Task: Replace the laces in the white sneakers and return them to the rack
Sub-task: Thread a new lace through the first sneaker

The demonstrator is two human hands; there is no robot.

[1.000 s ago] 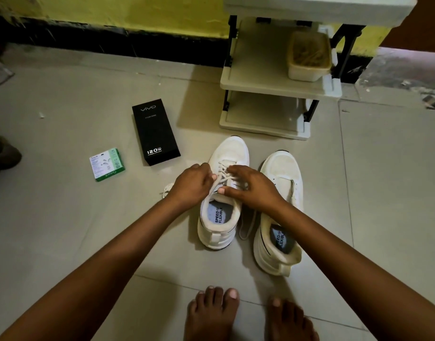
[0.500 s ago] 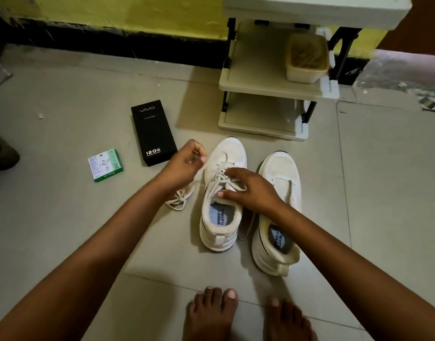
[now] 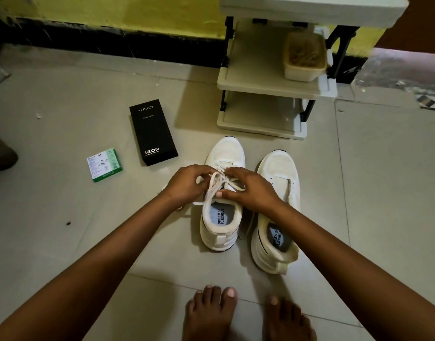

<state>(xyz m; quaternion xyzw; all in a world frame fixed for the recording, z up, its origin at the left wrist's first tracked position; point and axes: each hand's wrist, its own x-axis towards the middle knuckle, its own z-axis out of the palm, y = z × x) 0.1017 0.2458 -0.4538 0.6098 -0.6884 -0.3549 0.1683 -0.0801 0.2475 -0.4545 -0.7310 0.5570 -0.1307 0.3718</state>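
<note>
Two white sneakers stand side by side on the tiled floor, toes toward the rack. Over the tongue of the left sneaker (image 3: 222, 225) both hands meet. My left hand (image 3: 186, 184) pinches the white lace (image 3: 212, 187), which loops down toward the shoe's opening. My right hand (image 3: 248, 189) rests on the lacing area, fingers on the same lace and thumb at the tongue's edge. The right sneaker (image 3: 276, 217) has no lace in its eyelets; a loose lace end lies on the floor between the shoes. The white rack (image 3: 273, 88) stands just beyond the shoes.
A black phone box (image 3: 152, 131) and a small green-and-white box (image 3: 104, 164) lie on the floor to the left. A beige container (image 3: 305, 57) sits on the rack's middle shelf. My bare feet (image 3: 211, 313) are at the bottom edge. A yellow wall runs behind.
My left hand had pulled the lace out to the left half a second ago; it has now come back over the left sneaker beside my right hand.
</note>
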